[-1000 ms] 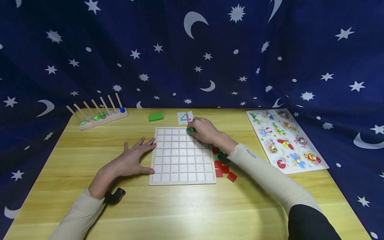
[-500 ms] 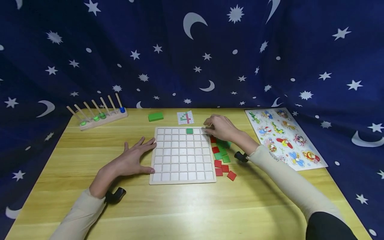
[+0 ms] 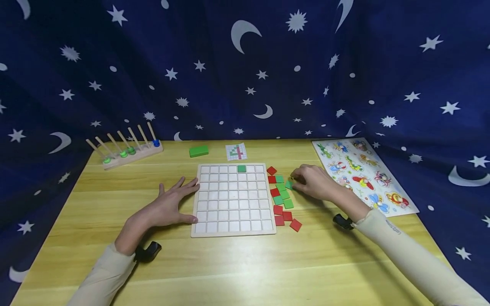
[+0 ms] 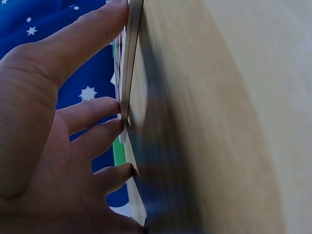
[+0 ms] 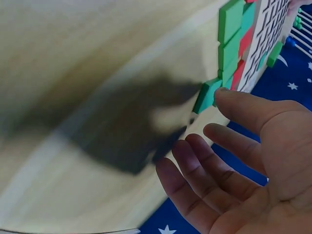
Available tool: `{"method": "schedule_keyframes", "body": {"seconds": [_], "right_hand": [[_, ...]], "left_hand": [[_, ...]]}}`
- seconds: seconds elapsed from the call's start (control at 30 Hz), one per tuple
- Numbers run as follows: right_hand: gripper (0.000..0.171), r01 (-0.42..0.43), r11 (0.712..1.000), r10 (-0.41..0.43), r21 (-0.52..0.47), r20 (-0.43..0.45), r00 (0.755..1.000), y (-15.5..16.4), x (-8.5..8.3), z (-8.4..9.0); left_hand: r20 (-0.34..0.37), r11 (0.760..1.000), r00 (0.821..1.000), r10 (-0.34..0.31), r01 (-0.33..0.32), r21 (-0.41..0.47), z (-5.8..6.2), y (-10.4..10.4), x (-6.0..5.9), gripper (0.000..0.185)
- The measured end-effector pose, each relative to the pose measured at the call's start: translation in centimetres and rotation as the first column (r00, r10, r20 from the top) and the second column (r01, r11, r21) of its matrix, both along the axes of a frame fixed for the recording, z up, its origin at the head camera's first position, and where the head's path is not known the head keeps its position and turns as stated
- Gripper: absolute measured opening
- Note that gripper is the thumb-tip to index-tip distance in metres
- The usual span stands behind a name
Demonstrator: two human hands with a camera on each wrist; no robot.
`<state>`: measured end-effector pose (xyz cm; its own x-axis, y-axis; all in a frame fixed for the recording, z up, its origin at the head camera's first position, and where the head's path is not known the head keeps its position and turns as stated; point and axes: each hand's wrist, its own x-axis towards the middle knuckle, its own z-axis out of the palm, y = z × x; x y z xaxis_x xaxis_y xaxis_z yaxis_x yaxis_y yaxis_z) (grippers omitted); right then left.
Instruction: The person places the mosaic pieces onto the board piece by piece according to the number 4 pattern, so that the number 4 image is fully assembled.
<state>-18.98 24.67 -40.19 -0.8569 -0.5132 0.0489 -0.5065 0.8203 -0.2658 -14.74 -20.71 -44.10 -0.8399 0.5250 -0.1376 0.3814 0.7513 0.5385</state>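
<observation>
A white gridded wooden board [image 3: 233,234] lies mid-table, with one green tile [image 3: 241,168] in its top row. My left hand [image 3: 166,208] has its fingers spread, fingertips and thumb touching the board's left edge; in the left wrist view they meet the thin board edge [image 4: 129,63]. Right of the board, my right hand [image 3: 314,182] is at a dark green tile [image 5: 208,95]. Its thumb tip reaches that tile, while the index fingertip is apart from it and the other fingers bend loosely. Several red tiles [image 3: 287,216] and green tiles [image 3: 283,194] lie beside the board.
A small pattern card [image 3: 236,151] and a green block [image 3: 199,151] lie behind the board. At the back left is a peg stand [image 3: 134,155] with rings. An insect puzzle board [image 3: 363,180] lies at the right, before a starry cloth [image 3: 214,51].
My right hand has let go of the green tile in the board's top row and moved right to the loose tiles. The left hand stays at the board's edge.
</observation>
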Motion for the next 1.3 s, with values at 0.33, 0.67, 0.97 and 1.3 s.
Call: {"method": "schedule_keyframes", "body": {"seconds": [0.33, 0.67, 0.97, 1.3], "right_hand": [[0.025, 0.018, 1.0, -0.019, -0.015, -0.018, 1.0, 0.0, 0.7, -1.4], [0.019, 0.002, 1.0, -0.004, -0.03, -0.066, 0.998, -0.8, 0.4, -1.4], [0.022, -0.039, 0.998, 0.034, -0.044, -0.103, 0.994, -3.2, -0.3, -0.2], [0.024, -0.112, 0.991, 0.108, -0.066, -0.058, 0.992, -7.9, -1.3, -0.1]], "left_hand": [[0.001, 1.0, 1.0, 0.001, -0.001, 0.017, -0.2, -0.1, 0.2, 0.1], [-0.007, 1.0, 1.0, -0.003, 0.003, 0.014, 0.1, 0.0, 0.2, 0.099], [-0.004, 1.0, 1.0, -0.003, 0.003, 0.013, 0.1, 0.1, 0.2, 0.098], [-0.009, 1.0, 1.0, -0.003, 0.003, 0.013, 0.1, 0.0, 0.2, 0.098]]}}
